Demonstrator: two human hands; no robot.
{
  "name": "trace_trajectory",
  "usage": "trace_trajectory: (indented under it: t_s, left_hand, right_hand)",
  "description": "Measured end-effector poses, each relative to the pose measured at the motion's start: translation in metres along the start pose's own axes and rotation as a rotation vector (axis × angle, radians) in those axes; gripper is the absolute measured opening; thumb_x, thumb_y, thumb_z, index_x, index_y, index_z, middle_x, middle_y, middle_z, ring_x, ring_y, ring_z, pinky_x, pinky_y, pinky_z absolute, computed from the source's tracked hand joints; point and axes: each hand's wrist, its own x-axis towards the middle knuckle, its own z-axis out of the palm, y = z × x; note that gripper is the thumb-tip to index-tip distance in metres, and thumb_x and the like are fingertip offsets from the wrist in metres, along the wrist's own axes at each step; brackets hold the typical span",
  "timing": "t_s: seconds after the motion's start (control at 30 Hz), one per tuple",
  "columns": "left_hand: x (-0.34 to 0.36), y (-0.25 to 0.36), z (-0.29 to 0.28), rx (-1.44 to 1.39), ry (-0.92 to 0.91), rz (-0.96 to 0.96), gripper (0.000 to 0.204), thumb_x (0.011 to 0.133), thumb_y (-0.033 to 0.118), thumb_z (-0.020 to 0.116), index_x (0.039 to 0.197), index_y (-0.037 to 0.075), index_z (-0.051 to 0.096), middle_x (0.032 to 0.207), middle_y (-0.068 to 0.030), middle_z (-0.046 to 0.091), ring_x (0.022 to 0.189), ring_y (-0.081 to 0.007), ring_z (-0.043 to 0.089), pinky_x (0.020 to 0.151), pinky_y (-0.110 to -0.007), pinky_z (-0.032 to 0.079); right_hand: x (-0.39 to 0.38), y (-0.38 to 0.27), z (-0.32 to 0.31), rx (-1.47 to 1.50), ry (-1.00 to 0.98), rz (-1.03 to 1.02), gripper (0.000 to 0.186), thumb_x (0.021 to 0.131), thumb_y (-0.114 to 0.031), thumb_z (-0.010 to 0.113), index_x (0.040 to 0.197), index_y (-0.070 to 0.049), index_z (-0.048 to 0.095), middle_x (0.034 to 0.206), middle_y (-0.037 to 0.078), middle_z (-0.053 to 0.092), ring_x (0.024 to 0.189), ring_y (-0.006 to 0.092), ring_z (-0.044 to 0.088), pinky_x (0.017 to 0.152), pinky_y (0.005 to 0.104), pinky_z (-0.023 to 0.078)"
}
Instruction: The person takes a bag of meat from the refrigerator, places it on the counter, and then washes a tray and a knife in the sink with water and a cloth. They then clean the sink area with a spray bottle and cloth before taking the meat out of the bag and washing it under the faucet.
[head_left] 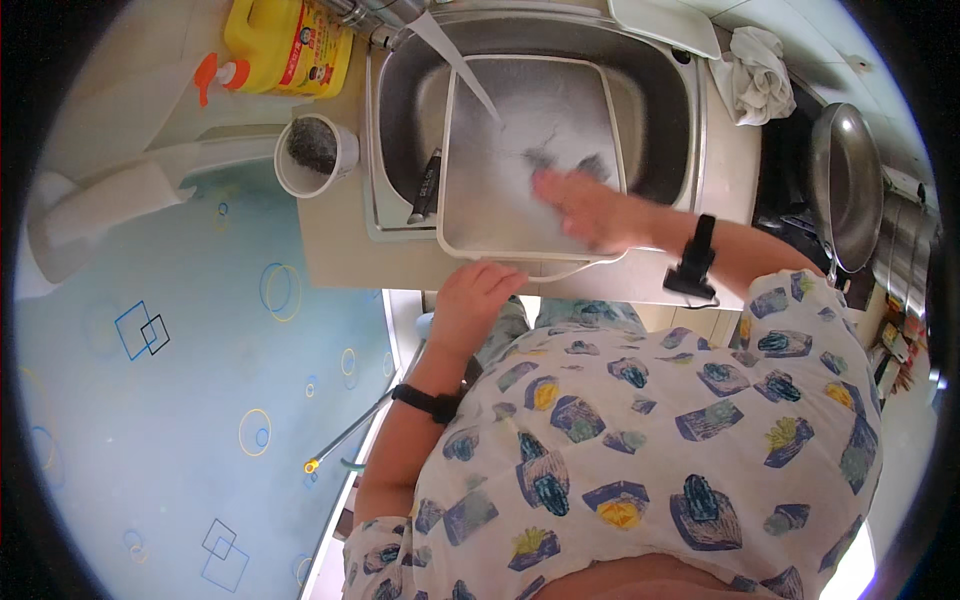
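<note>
A rectangular, pale-rimmed tray point(480, 225) lies across the sink point(410, 110), and water from the faucet point(400, 12) falls onto its flat metallic-looking surface. My left hand point(470, 300) is at its near edge, fingers closed over the rim. Over the right part of the tray is my right hand point(600, 212), smeared by motion. Dark blurred patches point(592, 165) show just beyond its fingers; whether they are reflections or something in the hand, I cannot make out. Left of the tray, a black narrow object point(427, 187) with pale lettering leans in the sink.
On the left of the counter stand a white cup point(347, 152) holding a dark scouring pad point(312, 146) and a yellow pump bottle point(290, 45). A crumpled white cloth point(755, 75) lies at the back right. A metal pan point(846, 185) is at the far right.
</note>
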Motion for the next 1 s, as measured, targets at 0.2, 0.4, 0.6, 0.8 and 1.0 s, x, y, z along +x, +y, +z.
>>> trace_trajectory:
  t_s: [0.2, 0.4, 0.6, 0.8, 1.0]
  left_hand:
    - [0.007, 0.01, -0.022, -0.05, -0.087, -0.05, 0.022, 0.071, 0.011, 0.061, 0.092, 0.015, 0.066, 0.088, -0.0017, 0.064, 0.089, -0.0225, 0.061, 0.076, -0.036, 0.05]
    - [0.02, 0.009, -0.03, -0.063, -0.062, -0.06, 0.022, 0.072, 0.011, 0.059, 0.092, 0.015, 0.066, 0.09, -0.0016, 0.063, 0.089, -0.0219, 0.06, 0.074, -0.035, 0.049]
    - [0.044, 0.008, -0.031, -0.018, -0.123, -0.115, 0.023, 0.073, 0.012, 0.057, 0.094, 0.016, 0.067, 0.092, -0.0011, 0.064, 0.09, -0.0215, 0.06, 0.073, -0.035, 0.049]
    - [0.074, 0.022, -0.017, -0.005, -0.186, -0.203, 0.021, 0.074, 0.013, 0.058, 0.092, 0.017, 0.068, 0.092, -0.0011, 0.064, 0.089, -0.0211, 0.06, 0.073, -0.034, 0.05]
    - [0.063, 0.02, -0.027, -0.004, -0.201, -0.188, 0.018, 0.075, 0.016, 0.06, 0.091, 0.016, 0.068, 0.088, 0.0002, 0.064, 0.087, -0.0201, 0.06, 0.073, -0.034, 0.05]
  right_hand:
    - [0.108, 0.022, -0.028, 0.032, 0.032, 0.069, 0.053, 0.094, -0.023, 0.042, 0.141, -0.001, 0.029, 0.147, 0.019, 0.028, 0.137, 0.0324, 0.026, 0.112, 0.0409, 0.02]
    - [0.055, 0.081, -0.045, -0.172, 0.215, 0.34, 0.054, 0.093, -0.022, 0.043, 0.14, 0.001, 0.029, 0.146, 0.021, 0.029, 0.136, 0.0348, 0.025, 0.111, 0.0426, 0.021]
    - [0.133, 0.039, -0.056, -0.004, 0.058, 0.011, 0.058, 0.094, -0.028, 0.041, 0.142, -0.001, 0.026, 0.149, 0.018, 0.024, 0.139, 0.0306, 0.021, 0.113, 0.0425, 0.017]
    - [0.155, 0.149, -0.104, -0.025, 0.092, 0.371, 0.054, 0.095, -0.029, 0.035, 0.142, -0.004, 0.028, 0.15, 0.015, 0.024, 0.139, 0.0294, 0.021, 0.114, 0.0384, 0.018]
    - [0.046, 0.182, -0.073, -0.05, 0.218, 0.725, 0.054, 0.094, -0.03, 0.037, 0.142, -0.004, 0.029, 0.148, 0.016, 0.027, 0.138, 0.0313, 0.024, 0.113, 0.0409, 0.02]
